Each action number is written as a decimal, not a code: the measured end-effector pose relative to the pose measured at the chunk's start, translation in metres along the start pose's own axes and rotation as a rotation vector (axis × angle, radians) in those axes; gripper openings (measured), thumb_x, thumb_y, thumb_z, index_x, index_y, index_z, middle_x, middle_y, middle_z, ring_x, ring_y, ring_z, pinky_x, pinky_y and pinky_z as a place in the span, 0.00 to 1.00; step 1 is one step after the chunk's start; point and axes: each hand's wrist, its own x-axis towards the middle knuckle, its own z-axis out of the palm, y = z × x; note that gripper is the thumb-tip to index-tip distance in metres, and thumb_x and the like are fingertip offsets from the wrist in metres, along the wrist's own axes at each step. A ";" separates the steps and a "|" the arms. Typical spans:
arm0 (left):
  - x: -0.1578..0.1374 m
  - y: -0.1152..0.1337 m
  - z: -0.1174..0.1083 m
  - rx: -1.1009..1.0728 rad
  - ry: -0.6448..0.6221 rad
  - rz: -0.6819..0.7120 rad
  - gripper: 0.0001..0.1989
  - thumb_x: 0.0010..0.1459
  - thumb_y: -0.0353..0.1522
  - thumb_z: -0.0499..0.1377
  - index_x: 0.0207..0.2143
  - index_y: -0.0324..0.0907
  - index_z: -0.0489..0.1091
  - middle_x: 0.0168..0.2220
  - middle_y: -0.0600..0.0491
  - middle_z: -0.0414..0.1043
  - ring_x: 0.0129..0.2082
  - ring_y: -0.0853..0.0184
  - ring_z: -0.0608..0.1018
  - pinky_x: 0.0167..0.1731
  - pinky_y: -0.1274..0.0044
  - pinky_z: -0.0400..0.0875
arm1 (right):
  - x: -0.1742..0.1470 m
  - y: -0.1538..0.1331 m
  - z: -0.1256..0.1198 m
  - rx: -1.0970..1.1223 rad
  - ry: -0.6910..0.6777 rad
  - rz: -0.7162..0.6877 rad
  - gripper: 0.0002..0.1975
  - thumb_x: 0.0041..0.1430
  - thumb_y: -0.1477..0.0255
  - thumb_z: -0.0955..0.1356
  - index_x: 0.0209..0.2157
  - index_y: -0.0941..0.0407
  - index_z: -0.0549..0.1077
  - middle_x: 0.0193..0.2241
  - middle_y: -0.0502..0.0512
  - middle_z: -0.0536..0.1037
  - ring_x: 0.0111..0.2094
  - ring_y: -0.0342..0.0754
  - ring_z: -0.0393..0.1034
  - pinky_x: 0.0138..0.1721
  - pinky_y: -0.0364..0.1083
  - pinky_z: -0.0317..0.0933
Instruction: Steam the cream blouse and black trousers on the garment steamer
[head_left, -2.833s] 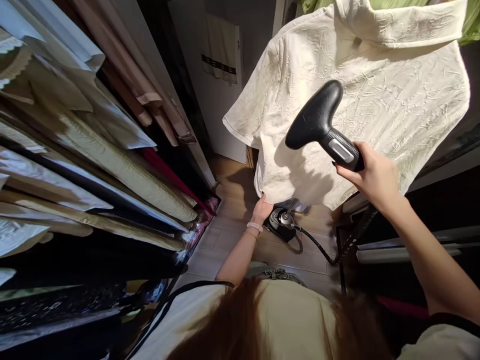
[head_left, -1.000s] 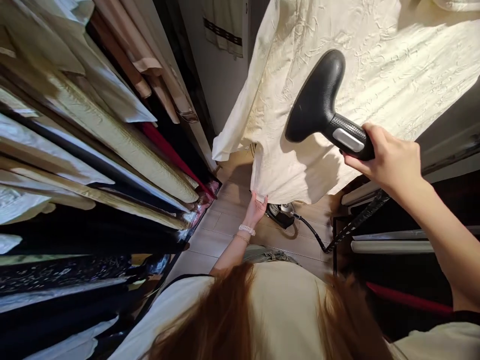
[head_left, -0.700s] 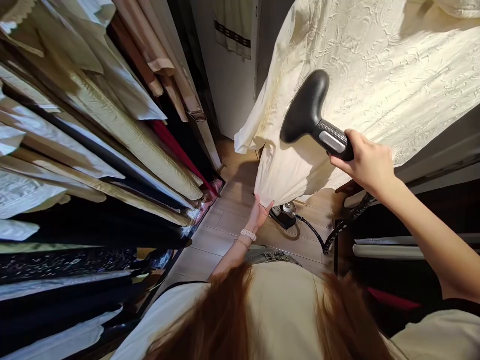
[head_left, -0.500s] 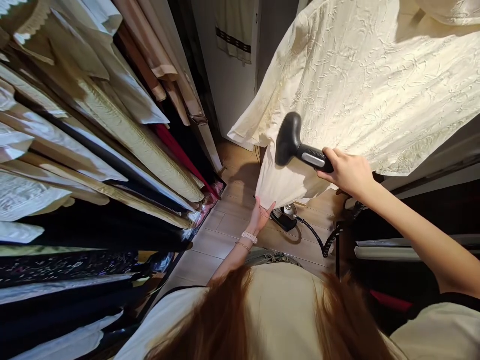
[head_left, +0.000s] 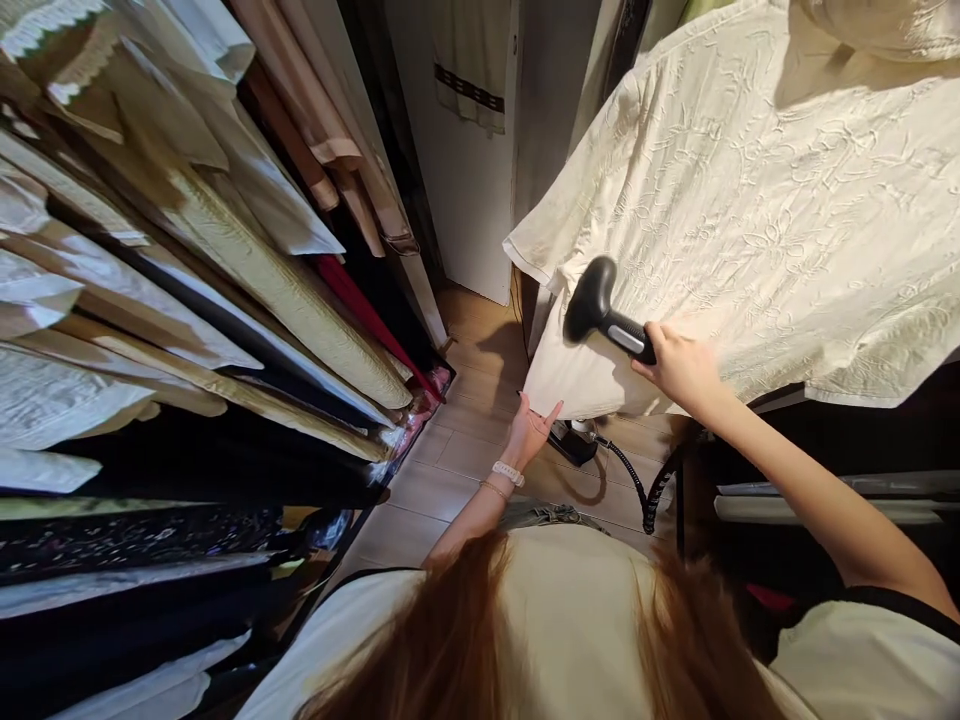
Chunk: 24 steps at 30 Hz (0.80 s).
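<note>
A cream embroidered blouse (head_left: 750, 220) hangs at the upper right, its lower left part drawn toward me. My left hand (head_left: 531, 432), with a white bracelet at the wrist, grips the hem at its bottom corner and keeps the cloth stretched. In my right hand (head_left: 682, 368) is the handle of a black garment steamer head (head_left: 592, 300), fingers wrapped round it. The head lies over the blouse near the side seam, below the sleeve; whether it touches the cloth I cannot tell. Below the hem, the steamer base (head_left: 574, 443) is partly hidden, with a black ribbed hose (head_left: 634, 470) curving to the right.
Densely hung garments (head_left: 225, 270) fill the left side, down to a low ledge. A pale door panel (head_left: 480, 200) with a cream cloth hung on it stands at the back. Light floor tiles (head_left: 420, 490) run between. Dark shelving (head_left: 787, 540) lies at the right.
The steamer head and my right hand have shifted slightly down across the cloth. The blouse has swung down and to the right in view. My left hand still has the hem.
</note>
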 end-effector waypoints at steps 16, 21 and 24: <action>0.004 -0.001 -0.001 -0.027 -0.014 -0.077 0.26 0.70 0.46 0.49 0.65 0.49 0.65 0.64 0.49 0.68 0.67 0.62 0.66 0.66 0.65 0.63 | -0.029 -0.005 0.014 0.015 0.029 0.152 0.20 0.66 0.60 0.66 0.53 0.58 0.67 0.42 0.62 0.78 0.32 0.54 0.72 0.26 0.47 0.44; 0.003 -0.005 0.002 -0.005 0.013 -0.115 0.25 0.70 0.46 0.49 0.64 0.47 0.67 0.62 0.47 0.70 0.65 0.61 0.68 0.66 0.64 0.63 | -0.035 -0.011 0.035 0.081 0.030 0.278 0.22 0.66 0.58 0.64 0.54 0.57 0.66 0.43 0.62 0.79 0.35 0.57 0.74 0.28 0.47 0.47; 0.005 -0.006 0.003 -0.012 0.008 -0.136 0.26 0.70 0.46 0.50 0.64 0.47 0.67 0.62 0.46 0.71 0.65 0.61 0.69 0.66 0.64 0.63 | -0.044 -0.021 0.050 0.123 -0.032 0.296 0.21 0.66 0.59 0.65 0.54 0.57 0.67 0.44 0.63 0.79 0.36 0.58 0.75 0.29 0.47 0.49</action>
